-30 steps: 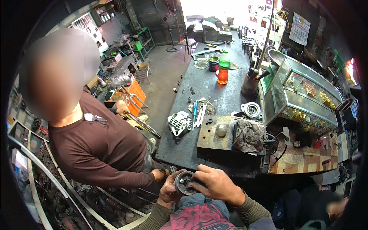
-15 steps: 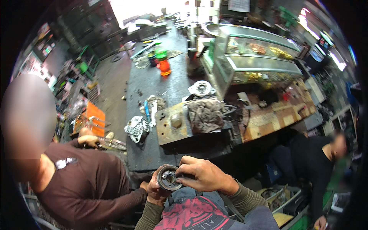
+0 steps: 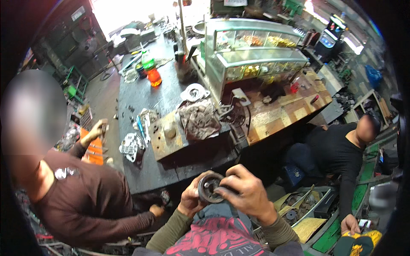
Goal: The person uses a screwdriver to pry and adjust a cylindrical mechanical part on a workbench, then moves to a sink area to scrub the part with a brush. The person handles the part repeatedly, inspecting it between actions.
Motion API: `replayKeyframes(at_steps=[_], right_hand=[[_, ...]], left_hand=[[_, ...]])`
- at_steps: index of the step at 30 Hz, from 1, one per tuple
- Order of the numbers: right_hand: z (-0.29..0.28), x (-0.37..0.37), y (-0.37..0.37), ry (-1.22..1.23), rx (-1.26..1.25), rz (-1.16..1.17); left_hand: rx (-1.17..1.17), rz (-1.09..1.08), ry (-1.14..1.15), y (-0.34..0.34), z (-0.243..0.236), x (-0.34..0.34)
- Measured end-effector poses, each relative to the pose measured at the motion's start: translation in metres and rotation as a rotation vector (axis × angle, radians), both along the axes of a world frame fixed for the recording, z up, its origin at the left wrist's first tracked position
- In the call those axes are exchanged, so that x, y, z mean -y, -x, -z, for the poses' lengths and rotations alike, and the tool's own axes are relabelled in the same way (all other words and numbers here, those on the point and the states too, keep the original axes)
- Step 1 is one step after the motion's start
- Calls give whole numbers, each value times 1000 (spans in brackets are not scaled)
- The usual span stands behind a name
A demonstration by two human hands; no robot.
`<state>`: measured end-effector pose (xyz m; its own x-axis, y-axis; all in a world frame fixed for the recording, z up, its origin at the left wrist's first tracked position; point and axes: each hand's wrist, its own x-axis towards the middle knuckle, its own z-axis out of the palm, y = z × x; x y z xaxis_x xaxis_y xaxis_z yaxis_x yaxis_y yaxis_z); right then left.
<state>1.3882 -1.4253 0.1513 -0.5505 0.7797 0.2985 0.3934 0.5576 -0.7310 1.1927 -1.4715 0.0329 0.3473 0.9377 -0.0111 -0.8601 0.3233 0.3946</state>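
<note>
Close to my body, my left hand [image 3: 191,199] grips a round, dark metal part [image 3: 206,198] by its side. The part is shaped like a shallow cup with a raised rim, and its hollow face with a small bright fitting is turned up. My right hand [image 3: 250,192] is closed at the right edge of that face, with the fingers bent and the tips over the hollow. Whatever is pinched there is hidden by the fingers. The near edge of the dark workbench [image 3: 147,179] lies just beyond both hands.
On the bench are a metal block [image 3: 164,147], a dirty rag [image 3: 200,120], a slotted metal housing [image 3: 131,147] and an orange bottle [image 3: 154,77]. A glass cabinet [image 3: 261,57] stands behind. One person in brown [image 3: 87,187] is at left, another in black [image 3: 337,149] at right.
My view has swung right, so the bench sits further left. Both hands still hold the round part. The right-hand person now has a yellow and green cloth item at the hand.
</note>
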Motion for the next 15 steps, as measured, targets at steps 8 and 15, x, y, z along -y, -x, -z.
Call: replayKeyframes(at_steps=[8, 15], right_hand=[[-8, -28, -83, 323, -139, -155], [7, -48, -99, 256, -108, -241]], left_hand=[[62, -26, 0, -50, 3, -22], [-8, -60, 60, -83, -5, -20]])
